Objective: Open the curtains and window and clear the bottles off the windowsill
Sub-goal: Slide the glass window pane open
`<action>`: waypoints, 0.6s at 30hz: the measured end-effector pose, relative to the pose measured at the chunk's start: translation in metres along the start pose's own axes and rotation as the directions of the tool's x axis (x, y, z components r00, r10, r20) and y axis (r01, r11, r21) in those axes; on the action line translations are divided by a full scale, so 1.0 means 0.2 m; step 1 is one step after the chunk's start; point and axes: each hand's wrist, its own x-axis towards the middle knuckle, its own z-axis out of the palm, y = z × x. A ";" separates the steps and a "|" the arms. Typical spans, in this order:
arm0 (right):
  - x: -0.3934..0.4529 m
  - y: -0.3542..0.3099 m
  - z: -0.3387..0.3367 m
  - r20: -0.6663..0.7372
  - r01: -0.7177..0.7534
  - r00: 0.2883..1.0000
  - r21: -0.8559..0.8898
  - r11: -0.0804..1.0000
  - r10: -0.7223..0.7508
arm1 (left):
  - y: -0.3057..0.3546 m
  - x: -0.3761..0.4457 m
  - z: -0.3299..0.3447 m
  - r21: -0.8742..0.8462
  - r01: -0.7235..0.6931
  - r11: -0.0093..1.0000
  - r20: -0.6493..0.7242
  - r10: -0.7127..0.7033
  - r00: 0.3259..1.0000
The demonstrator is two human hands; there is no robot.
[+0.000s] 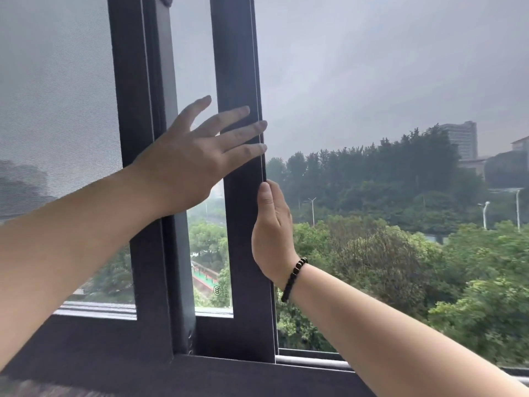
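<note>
A dark-framed sliding window sash [243,270] stands in the middle of the view, slid left so that the right side is open to the air. My left hand [197,159] lies flat with straight, spread fingers on the sash's vertical frame bar. My right hand [272,230], with a black bead bracelet on its wrist, holds the bar's right edge; the thumb lies along the front and the fingers are hidden behind the bar. No bottles or curtains are in view.
A fixed pane with a mesh screen [57,110] fills the left. The dark lower frame and sliding track [312,361] run along the bottom. Outside are trees, street lamps and a tall building [462,140] under a grey sky.
</note>
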 end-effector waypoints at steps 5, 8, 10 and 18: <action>-0.02 0.01 0.09 -0.002 -0.008 1.000 0.008 1.000 0.008 | -0.03 -0.06 0.01 -0.036 0.040 0.999 0.023 -0.039 0.999; -0.02 0.01 0.15 0.025 -0.020 0.999 0.015 1.000 0.020 | -0.05 -0.10 0.01 -0.064 0.083 0.995 0.056 -0.079 0.995; -0.03 0.01 0.18 0.040 -0.035 0.999 0.019 0.999 0.034 | -0.06 -0.12 0.01 -0.087 0.103 0.991 0.075 -0.097 0.992; -0.03 0.01 0.31 0.080 -0.134 0.989 0.073 0.988 0.128 | -0.10 -0.23 0.01 -0.101 0.136 0.986 0.131 -0.123 0.984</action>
